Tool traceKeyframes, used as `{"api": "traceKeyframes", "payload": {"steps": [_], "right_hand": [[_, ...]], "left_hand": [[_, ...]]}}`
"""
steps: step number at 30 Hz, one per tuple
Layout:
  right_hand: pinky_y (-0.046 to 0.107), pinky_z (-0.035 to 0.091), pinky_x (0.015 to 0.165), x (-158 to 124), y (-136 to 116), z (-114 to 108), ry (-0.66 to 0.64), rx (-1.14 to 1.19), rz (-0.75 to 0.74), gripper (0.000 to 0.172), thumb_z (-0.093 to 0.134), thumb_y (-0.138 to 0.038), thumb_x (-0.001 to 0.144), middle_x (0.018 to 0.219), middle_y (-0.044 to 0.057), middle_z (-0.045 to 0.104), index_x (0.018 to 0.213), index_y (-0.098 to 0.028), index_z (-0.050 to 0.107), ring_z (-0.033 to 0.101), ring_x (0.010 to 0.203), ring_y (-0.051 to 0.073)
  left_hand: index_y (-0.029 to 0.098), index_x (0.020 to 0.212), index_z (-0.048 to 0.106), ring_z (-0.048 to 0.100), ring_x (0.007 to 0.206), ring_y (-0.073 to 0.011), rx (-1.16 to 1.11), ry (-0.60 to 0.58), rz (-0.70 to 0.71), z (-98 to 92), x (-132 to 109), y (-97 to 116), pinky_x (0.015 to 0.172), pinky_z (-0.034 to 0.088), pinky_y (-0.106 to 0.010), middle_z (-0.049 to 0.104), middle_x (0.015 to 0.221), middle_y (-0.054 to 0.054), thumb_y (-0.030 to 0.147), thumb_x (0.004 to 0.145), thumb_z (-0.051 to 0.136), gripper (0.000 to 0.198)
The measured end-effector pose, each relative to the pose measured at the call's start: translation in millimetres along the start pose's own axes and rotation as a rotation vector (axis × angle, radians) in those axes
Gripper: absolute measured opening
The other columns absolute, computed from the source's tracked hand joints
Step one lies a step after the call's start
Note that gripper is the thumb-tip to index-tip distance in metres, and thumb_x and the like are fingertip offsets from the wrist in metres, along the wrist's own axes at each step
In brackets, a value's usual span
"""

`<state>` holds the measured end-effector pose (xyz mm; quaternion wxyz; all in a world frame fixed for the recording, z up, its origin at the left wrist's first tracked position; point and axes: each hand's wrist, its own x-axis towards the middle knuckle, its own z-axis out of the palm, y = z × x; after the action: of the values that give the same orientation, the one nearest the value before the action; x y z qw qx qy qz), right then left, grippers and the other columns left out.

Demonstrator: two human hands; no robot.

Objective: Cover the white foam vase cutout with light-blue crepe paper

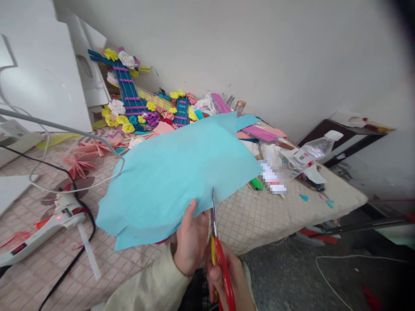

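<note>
A large light-blue sheet of paper (175, 168) spreads over the table in front of me. My left hand (191, 237) grips its near edge, the thumb on top and the fingers underneath, mostly hidden. In my right hand (228, 272) is a pair of scissors (218, 246) with red and yellow handles. The scissors' blades point away from me and meet the paper's near edge, just right of my left hand, with the tip showing above the sheet.
On the left lie a white hot glue gun (61, 216) with a lit red light and a black cord (92, 224). Paper guitar decorations (129, 90) with crepe flowers lean at the wall. A plastic bottle (316, 151) lies at the right. Pink folded paper (81, 164) sits left.
</note>
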<state>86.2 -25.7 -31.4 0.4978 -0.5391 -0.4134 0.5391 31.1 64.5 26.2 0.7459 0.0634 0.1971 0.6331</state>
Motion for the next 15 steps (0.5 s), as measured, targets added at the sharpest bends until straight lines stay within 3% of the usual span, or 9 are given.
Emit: {"api": "traceKeyframes", "payload": {"steps": [3, 8, 15], "right_hand": [[0.016, 0.026, 0.028, 0, 0, -1, 0.006, 0.032, 0.023, 0.056, 0.046, -0.074, 0.059, 0.049, -0.008, 0.037, 0.074, -0.020, 0.044, 0.031, 0.031, 0.004], [0.016, 0.026, 0.027, -2, -8, -1, 0.057, 0.064, 0.183, 0.051, 0.056, -0.067, 0.057, 0.052, -0.007, 0.042, 0.073, -0.020, 0.045, 0.034, 0.030, 0.004], [0.017, 0.022, 0.029, -1, -21, -1, 0.042, -0.048, 0.032, 0.064, 0.044, -0.080, 0.052, 0.048, -0.008, 0.034, 0.069, -0.019, 0.042, 0.029, 0.031, 0.003]], "left_hand": [[0.025, 0.123, 0.046, 0.041, 0.120, -0.0209, 0.000, -0.004, -0.016, 0.1, 0, 0, 0.103, 0.032, -0.035, 0.053, 0.123, -0.001, 0.026, 0.082, 0.045, 0.041], [0.030, 0.124, 0.044, 0.040, 0.121, -0.0199, -0.016, 0.017, 0.009, -0.6, 0, 1, 0.102, 0.033, -0.035, 0.052, 0.124, 0.002, 0.022, 0.083, 0.043, 0.041], [0.026, 0.126, 0.042, 0.042, 0.118, -0.0223, -0.014, 0.033, 0.005, -1.2, -1, 2, 0.100, 0.036, -0.038, 0.052, 0.124, -0.001, 0.019, 0.083, 0.045, 0.044]]}}
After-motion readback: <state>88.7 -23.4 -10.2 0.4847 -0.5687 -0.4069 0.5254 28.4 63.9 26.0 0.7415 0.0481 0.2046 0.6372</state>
